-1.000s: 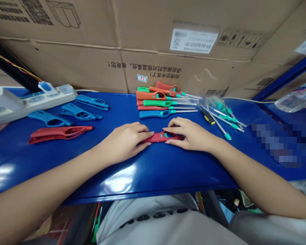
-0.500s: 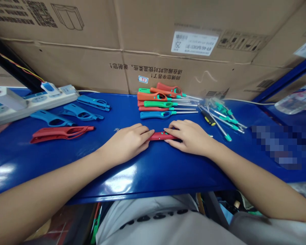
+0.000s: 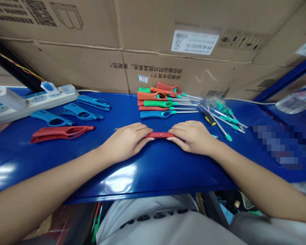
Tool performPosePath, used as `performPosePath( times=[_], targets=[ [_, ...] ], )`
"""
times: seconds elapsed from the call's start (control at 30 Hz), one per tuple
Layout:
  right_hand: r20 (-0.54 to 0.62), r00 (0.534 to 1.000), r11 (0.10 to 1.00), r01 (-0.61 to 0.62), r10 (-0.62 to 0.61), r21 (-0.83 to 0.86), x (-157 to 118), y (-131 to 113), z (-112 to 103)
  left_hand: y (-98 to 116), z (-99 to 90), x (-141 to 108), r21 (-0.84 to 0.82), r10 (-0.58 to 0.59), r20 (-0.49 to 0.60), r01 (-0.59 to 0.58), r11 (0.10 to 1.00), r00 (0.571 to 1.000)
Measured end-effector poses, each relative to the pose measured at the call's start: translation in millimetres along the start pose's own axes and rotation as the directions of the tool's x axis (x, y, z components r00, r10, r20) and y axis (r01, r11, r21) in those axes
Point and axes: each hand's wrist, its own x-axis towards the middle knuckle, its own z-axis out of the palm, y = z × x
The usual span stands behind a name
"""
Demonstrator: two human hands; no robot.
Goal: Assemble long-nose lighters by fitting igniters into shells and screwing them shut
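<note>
Both hands grip a red long-necked lighter low over the blue table, turned with its narrow edge facing me. My left hand pinches the left end between thumb and fingers. At the other end, my right hand is closed the same way, hiding most of that end; a small metal tip shows past the fingers. Behind the hands lies a row of long-necked lighters, among them a blue lighter and a green lighter. Small metal bits lie beside my left hand.
At left, a red lighter shell and several blue shells lie near a white power strip. Metal lighter tubes and a black-yellow screwdriver lie at right. A cardboard box stands behind; a plastic bottle is far right.
The red lighter has been rolled so its edge now faces me, and the green parts have gone from sight. The fingers of my right hand have closed further around its end.
</note>
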Motion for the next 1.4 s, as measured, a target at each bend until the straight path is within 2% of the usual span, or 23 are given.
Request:
performPosePath(
  times=[0.37, 0.6, 0.7, 0.83, 1.1, 1.23, 1.4],
  targets=[
    [-0.047, 0.999, 0.999, 0.023, -0.021, 0.039, -0.1, 0.8, -1.2, 0.7, -1.7, 0.7, -0.028, 0.005, -0.027, -0.006, 1.000, 1.000],
    [-0.116, 0.993, 0.996, 0.011, -0.001, 0.087, -0.6, 6.4, -5.3, -10.9, -1.6, 3.7, -0.147, 0.019, -0.203, -0.050, 0.988, 0.979],
    [-0.141, 0.990, 0.995, 0.001, 0.013, 0.097, -2.0, 10.4, -6.3, -15.0, -4.3, 5.2, -0.175, 0.039, -0.183, -0.071, 0.982, 0.982],
    [-0.120, 0.992, 0.992, -0.016, 0.032, 0.128, -1.9, 12.1, -6.1, -16.0, -6.6, 6.3, -0.209, 0.049, -0.143, -0.078, 0.975, 0.989],
    [-0.119, 0.977, 0.950, -0.139, 0.178, 0.280, 1.0, 21.5, -7.8, -22.6, -12.1, 6.0, -0.104, 0.078, -0.195, -0.100, 0.990, 0.978],
    [-0.188, 0.954, 0.936, -0.169, 0.234, 0.309, -2.7, 33.3, -7.0, -24.7, -15.6, 6.5, -0.063, 0.060, -0.240, -0.077, 0.995, 0.969],
    [-0.208, 0.952, 0.949, -0.165, 0.225, 0.269, -6.2, 38.8, -3.6, -20.1, -17.0, 6.3, -0.069, 0.038, -0.252, -0.057, 0.996, 0.967]
  ],
)
